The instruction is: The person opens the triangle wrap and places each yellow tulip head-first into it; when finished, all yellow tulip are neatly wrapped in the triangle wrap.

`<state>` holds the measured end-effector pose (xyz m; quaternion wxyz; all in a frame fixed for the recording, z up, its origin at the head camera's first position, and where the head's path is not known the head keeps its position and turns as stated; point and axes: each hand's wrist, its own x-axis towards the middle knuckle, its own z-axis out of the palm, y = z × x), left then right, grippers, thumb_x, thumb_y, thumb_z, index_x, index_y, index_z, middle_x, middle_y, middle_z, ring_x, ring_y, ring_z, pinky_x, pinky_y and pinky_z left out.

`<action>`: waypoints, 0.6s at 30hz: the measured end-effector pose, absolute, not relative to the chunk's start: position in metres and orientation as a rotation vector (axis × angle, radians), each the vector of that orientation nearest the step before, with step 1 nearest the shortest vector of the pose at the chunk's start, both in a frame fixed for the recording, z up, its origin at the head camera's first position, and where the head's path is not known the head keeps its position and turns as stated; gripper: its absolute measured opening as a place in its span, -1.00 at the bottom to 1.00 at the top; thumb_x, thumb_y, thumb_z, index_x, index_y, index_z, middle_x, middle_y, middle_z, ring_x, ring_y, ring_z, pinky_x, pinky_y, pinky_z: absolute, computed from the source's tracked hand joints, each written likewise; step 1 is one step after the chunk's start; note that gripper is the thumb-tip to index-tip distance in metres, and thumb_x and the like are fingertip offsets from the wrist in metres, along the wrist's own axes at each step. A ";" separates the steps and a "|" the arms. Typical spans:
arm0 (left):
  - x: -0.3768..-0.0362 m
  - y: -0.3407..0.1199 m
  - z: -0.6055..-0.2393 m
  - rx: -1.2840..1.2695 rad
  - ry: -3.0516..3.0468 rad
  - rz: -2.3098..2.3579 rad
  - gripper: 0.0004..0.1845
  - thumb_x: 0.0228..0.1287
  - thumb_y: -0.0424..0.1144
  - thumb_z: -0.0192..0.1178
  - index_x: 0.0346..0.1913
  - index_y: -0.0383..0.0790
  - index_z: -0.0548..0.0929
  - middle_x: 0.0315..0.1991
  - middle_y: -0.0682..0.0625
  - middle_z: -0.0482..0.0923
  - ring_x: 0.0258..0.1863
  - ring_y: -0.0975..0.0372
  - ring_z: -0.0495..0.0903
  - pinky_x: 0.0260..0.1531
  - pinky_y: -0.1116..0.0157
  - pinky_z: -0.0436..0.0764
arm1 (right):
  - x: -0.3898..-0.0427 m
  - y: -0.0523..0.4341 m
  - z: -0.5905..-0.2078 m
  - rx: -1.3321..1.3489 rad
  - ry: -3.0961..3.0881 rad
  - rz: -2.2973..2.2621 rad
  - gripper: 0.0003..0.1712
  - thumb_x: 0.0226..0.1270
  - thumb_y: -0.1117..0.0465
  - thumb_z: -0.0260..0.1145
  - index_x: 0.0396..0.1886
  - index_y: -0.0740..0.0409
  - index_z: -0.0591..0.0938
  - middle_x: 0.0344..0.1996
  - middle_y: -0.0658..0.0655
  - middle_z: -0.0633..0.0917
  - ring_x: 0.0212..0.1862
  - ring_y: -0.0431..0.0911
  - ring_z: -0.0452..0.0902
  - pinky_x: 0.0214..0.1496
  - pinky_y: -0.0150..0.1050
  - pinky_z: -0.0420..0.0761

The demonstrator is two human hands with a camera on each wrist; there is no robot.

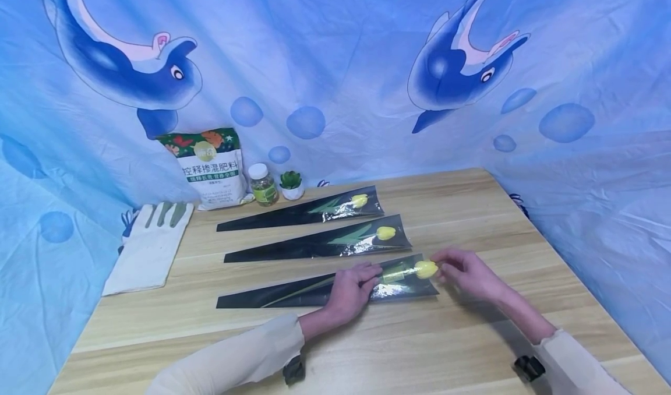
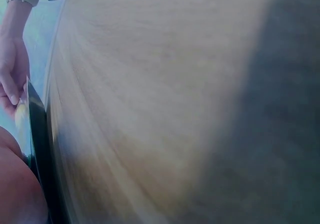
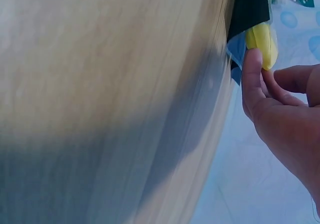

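Right hand (image 1: 466, 272) touches the tulip (image 1: 426, 268) at the sleeve's (image 1: 325, 290) open edge.

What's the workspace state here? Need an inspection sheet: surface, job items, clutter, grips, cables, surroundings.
Surface: wooden table, light planks.
Job items: nearest tulip sleeve, black, lying flat; yellow tulip head sticks out at its wide end. Two more sleeved tulips lie behind it, roughly parallel.
Clutter: white gloves at the left edge; fertilizer bag, small jar and tiny potted plant at the back.
Grips: left hand rests on the nearest sleeve; right hand fingertips touch the tulip head.
Cables: nothing seen.
Surroundings: blue dolphin-print cloth behind and at both sides.
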<state>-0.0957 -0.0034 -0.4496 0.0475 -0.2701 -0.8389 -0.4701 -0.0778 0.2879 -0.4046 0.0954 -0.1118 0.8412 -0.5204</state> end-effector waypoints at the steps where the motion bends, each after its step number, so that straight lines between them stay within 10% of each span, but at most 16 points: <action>1: -0.096 -0.003 -0.450 -0.824 -2.557 -1.430 -0.71 0.23 -0.43 0.36 0.03 -0.33 0.73 0.02 -0.14 0.67 0.18 -0.01 0.58 0.23 0.17 0.44 | -0.078 0.287 -0.405 -0.331 2.480 -1.554 -0.66 0.44 0.48 0.10 0.15 0.55 0.48 -0.22 0.26 0.71 -0.21 0.08 0.67 -0.24 -0.22 0.71; 18: -0.096 0.002 -0.450 -0.815 -2.527 -1.393 -0.71 0.23 -0.42 0.37 0.02 -0.32 0.74 0.04 -0.13 0.66 0.16 -0.01 0.59 0.23 0.14 0.45 | -0.080 0.276 -0.409 -0.238 2.147 -1.771 -0.41 0.40 0.53 -0.08 0.38 0.64 0.07 0.11 0.56 0.53 0.03 0.24 0.63 0.12 -0.13 0.63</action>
